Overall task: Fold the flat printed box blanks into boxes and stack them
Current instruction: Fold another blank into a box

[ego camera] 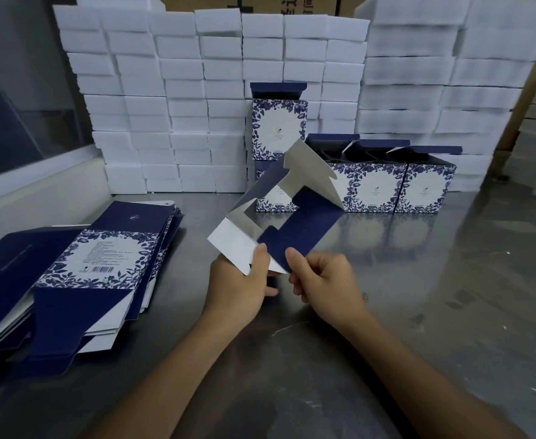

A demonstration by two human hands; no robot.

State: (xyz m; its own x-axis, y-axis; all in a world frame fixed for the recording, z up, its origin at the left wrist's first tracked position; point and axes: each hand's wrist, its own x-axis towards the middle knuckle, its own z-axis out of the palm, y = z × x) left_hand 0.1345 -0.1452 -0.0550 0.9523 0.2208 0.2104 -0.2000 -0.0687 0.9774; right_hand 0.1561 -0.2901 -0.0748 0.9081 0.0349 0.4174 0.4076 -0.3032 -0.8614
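Currently 1 box blank (295, 223), navy outside and white inside, is held above the steel table (450, 280) at centre; the left hand (241, 280) pinches its white flap, the right hand (323, 280) pinches its navy panel. Folded boxes (371, 182): 5 visible at 1 o'clock, 1 stacked on another. 1 pile of flat blanks (79, 274) at 9 o'clock; label print and barcode unreadable. White foam blocks (181, 99) at 12 o'clock, uncounted.

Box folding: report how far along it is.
Done: about five folded boxes stand at the back of the steel table, one stacked on top, lids open. In hand: the left hand and right hand hold one half-opened blank. Left: the pile of flat blanks on the left.
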